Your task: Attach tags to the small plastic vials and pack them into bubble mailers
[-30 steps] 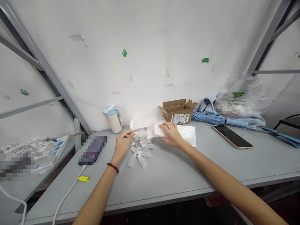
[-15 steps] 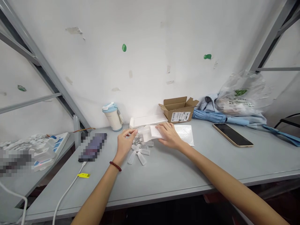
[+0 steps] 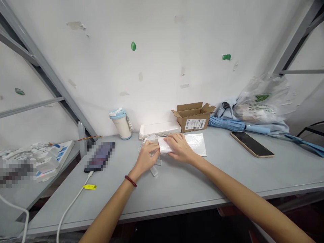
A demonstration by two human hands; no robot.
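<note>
My right hand [image 3: 178, 147] grips a small white bubble-wrap pouch [image 3: 164, 146] just above the grey table [image 3: 192, 182]. My left hand [image 3: 146, 158] is closed at the pouch's left end, pinching a small clear plastic piece against its opening. Under and beside the left hand lie several small clear plastic vials [image 3: 154, 171]. A flat stack of bubble-wrap pouches [image 3: 196, 141] lies just right of my right hand.
A white foam tray [image 3: 159, 129] and an open cardboard box [image 3: 193, 116] stand at the back. A blue-lidded cup [image 3: 120, 123] is left of them. A phone [image 3: 251, 144], blue umbrella [image 3: 233, 125] and plastic bag [image 3: 263, 101] lie right. A charging phone [image 3: 100, 157] lies left.
My left hand has moved right from the vials to the pouch's open end. My right hand drew the pouch slightly nearer and lower.
</note>
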